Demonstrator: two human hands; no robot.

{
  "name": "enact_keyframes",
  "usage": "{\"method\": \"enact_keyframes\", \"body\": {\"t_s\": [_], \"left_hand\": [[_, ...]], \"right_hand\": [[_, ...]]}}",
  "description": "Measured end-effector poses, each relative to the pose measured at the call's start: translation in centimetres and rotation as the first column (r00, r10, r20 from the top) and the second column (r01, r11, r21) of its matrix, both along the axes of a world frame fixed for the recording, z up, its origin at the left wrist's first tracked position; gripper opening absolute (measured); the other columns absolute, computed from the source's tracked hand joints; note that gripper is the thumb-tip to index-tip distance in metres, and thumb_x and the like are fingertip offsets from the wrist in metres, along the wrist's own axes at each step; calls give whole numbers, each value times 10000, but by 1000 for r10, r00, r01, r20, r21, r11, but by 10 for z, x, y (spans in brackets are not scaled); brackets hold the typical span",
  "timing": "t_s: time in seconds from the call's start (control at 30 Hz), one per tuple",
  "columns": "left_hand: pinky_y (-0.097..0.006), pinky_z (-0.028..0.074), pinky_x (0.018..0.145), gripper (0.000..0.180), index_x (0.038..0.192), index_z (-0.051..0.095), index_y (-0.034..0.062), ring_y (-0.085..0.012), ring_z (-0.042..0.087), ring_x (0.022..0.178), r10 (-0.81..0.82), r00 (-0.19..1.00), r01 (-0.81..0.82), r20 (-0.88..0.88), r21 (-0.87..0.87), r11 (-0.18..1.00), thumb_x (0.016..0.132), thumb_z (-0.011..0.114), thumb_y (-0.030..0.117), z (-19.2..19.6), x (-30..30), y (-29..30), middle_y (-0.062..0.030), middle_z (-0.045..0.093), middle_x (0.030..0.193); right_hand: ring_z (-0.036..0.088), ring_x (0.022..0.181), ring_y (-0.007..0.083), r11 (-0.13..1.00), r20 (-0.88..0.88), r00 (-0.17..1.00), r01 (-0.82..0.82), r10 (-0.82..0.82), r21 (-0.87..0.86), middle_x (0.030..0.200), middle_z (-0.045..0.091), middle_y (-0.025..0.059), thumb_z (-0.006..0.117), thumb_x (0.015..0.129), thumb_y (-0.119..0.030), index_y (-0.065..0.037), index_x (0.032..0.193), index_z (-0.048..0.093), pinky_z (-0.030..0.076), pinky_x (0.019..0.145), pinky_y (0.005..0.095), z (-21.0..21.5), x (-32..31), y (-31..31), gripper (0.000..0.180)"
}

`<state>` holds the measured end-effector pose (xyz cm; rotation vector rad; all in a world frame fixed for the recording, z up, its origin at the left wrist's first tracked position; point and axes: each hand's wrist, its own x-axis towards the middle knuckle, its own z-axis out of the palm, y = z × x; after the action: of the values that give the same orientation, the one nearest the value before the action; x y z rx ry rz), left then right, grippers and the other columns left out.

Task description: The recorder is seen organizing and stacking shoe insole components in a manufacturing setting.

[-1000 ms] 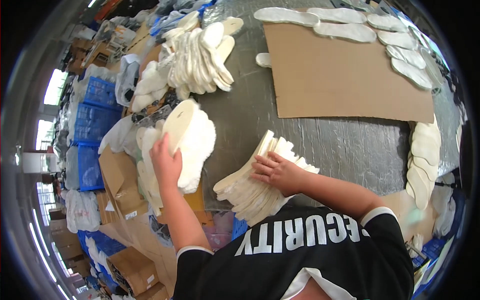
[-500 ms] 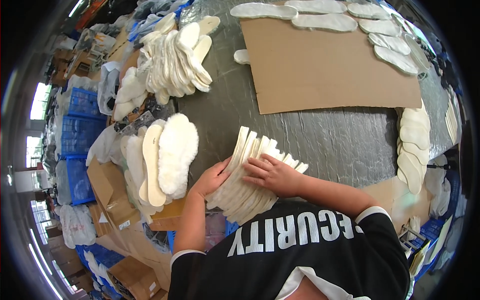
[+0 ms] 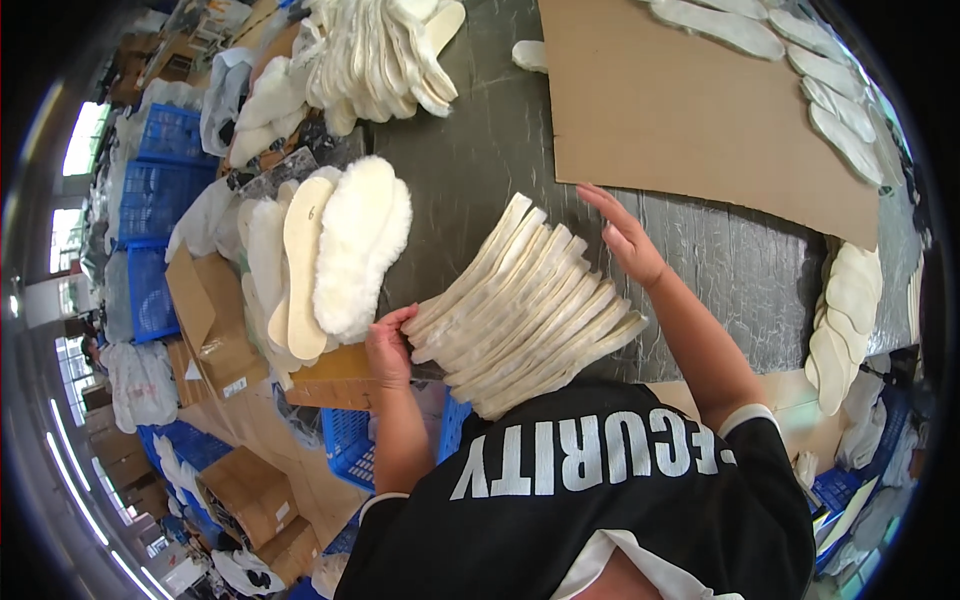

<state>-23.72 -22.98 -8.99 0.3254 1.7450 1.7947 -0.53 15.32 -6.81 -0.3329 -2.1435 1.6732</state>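
A fanned row of cream fleece insoles (image 3: 530,310) stands on edge in front of me, at the near side of the grey-covered table (image 3: 450,190). My left hand (image 3: 388,348) rests against its left end with the fingers lightly bent, not wrapped round any insole. Beyond the row's far right side, my right hand (image 3: 630,240) is held with fingers stretched out and nothing in it. Its fingertips are beside the near edge of a large brown cardboard sheet (image 3: 700,120). To the left lies a pile of insoles with a fluffy white one (image 3: 362,245) on top.
Another big heap of insoles (image 3: 375,60) sits at the far left. Several insoles (image 3: 720,28) lie along the cardboard's far and right edges, and an overlapping row (image 3: 845,310) is at the right. Blue crates (image 3: 155,210) and an opened carton (image 3: 215,320) stand at the left.
My right hand has lifted off the insoles and moved away to the far right, its fingers straightening. My left hand has slid down and left. The row now looks wider, and the view has shifted.
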Motion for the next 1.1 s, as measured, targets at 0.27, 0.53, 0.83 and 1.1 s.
{"method": "enact_keyframes", "body": {"t_s": [0.27,0.53,0.83,1.1], "left_hand": [[-400,508,923,824,996,655,-11,-275,655,975,493,863,-502,112,67,862,958,351,754,-12,28,21,-166,707,996],[-403,491,931,757,1097,665,-14,-264,647,974,396,906,-417,150,160,895,964,431,694,6,40,25,-160,707,1001],[-374,524,773,374,1153,636,12,-295,683,868,-663,522,332,-537,-588,738,913,707,289,87,-18,123,-173,692,978],[-346,519,794,467,1184,606,10,-255,657,845,-733,649,555,-202,-534,638,914,718,374,69,-11,137,-143,692,989]], "right_hand": [[305,1463,303,965,-70,986,-164,153,-204,1551,373,175,373,947,-734,-35,1514,406,159,1212,425,-20,-75,-29,901],[430,1323,316,979,-37,993,-114,110,-167,1378,468,179,438,931,-684,-18,1423,479,275,1157,427,-11,-60,-30,829],[494,1263,343,979,29,980,-199,198,39,1292,542,200,504,869,-769,24,1382,458,366,1089,428,-5,-63,-21,946],[189,1534,336,481,481,817,-576,317,661,1643,251,116,823,672,-465,-287,1565,322,135,1229,571,82,29,-56,1039]]}}
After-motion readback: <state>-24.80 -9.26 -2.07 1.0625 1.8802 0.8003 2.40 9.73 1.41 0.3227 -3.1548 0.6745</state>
